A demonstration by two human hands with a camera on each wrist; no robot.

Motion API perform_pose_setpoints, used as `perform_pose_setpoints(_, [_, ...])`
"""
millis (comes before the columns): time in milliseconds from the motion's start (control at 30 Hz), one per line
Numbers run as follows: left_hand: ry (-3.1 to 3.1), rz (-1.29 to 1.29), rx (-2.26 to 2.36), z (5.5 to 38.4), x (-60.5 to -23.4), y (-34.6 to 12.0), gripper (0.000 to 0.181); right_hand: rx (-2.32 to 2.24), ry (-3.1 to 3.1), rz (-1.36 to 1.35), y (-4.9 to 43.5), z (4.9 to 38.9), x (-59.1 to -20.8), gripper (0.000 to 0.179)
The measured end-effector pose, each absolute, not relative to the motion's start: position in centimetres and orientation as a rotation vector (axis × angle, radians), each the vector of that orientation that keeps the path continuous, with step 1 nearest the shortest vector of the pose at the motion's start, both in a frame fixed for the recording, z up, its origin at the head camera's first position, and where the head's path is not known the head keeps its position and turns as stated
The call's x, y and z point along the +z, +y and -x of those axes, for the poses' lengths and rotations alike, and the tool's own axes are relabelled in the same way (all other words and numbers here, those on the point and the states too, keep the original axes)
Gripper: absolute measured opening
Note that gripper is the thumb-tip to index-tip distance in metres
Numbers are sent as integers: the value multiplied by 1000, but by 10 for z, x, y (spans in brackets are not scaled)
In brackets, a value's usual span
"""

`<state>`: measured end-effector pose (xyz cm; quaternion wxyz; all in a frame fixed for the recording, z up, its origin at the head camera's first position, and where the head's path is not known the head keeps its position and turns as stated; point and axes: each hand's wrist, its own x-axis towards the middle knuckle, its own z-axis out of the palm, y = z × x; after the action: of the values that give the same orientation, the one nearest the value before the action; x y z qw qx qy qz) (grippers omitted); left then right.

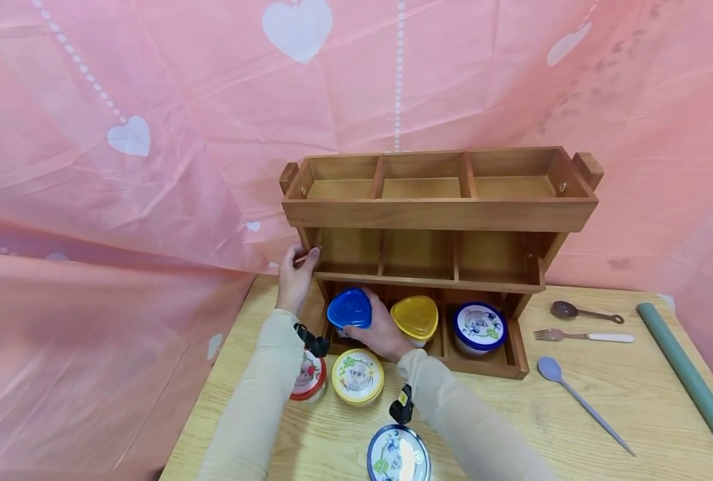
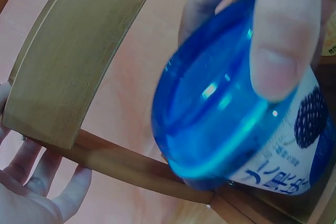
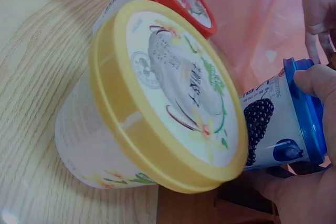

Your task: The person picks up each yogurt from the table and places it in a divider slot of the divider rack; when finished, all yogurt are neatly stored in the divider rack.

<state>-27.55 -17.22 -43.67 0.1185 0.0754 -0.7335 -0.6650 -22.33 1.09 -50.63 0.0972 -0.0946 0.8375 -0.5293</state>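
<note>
A three-tier wooden rack with divided compartments stands on the table. My left hand holds the rack's left side at the middle tier; in the left wrist view its thumb and fingers lie on either side of the wood. With my right hand I grip a blue-lidded tub at the left of the bottom tier. Blackberries and a blueberry are printed on this tub. Beside it in the bottom tier sit a yellow-lidded tub and a round tub with a dark blue rim.
On the table before the rack are a red-rimmed tub, a yellow-rimmed tub and another blue-rimmed tub. To the right lie a brown spoon, a fork, a purple spoon and a green roll.
</note>
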Motion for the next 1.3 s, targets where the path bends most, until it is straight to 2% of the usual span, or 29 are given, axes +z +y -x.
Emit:
perform_pose_setpoints(667, [-2135, -201, -1962, 277, -437, -172, 34, -1443, 2599, 284, 4, 231, -530, 94])
perform_pose_setpoints(1300, [-2122, -204, -1968, 275, -438, -172, 31, -1427, 2645, 265, 17, 209, -509, 98])
